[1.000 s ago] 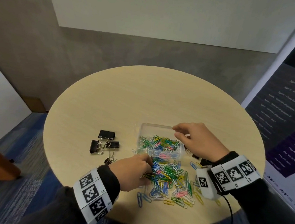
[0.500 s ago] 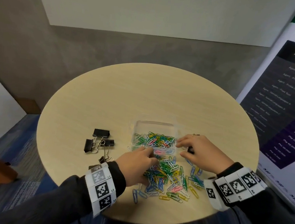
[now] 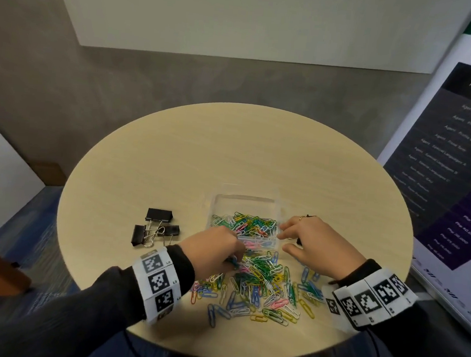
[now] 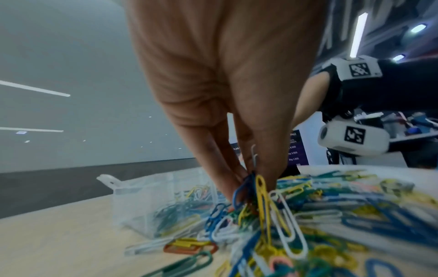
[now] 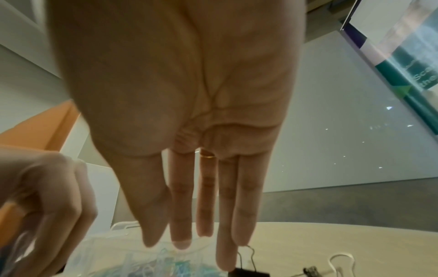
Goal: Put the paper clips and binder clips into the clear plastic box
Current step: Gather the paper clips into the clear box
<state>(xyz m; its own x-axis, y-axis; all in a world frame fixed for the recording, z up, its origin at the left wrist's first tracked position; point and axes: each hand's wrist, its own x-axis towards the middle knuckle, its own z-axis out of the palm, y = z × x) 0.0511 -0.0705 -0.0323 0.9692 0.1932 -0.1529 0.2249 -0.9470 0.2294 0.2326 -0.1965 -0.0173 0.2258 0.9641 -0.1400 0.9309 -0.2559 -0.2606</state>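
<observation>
A loose heap of coloured paper clips [image 3: 259, 288] was spread over the round table [image 3: 173, 156] nearest the person, beneath and between both wrists. The left hand [image 3: 213, 250] was lowered into the far left edge of that heap, its fingers [image 4: 267, 161] pressed together and pinching a small bunch of blue, yellow and white clips. Just beyond its fingertips the clear plastic box [image 3: 246, 222] was seen, already partly filled with clips. The right hand [image 3: 319, 245] was held just right of the box, its fingers [image 5: 182, 206] straight and relaxed, slightly parted, with nothing gripped; a black binder clip [image 5: 249, 272] lay just below its fingertips, largely hidden by the hand in the head view. Well to the left of the left hand, a cluster of black binder clips [image 3: 154, 228] lay apart from the box. Beyond the right hand, off the table, a dark printed banner [image 3: 463, 169] was stood.
</observation>
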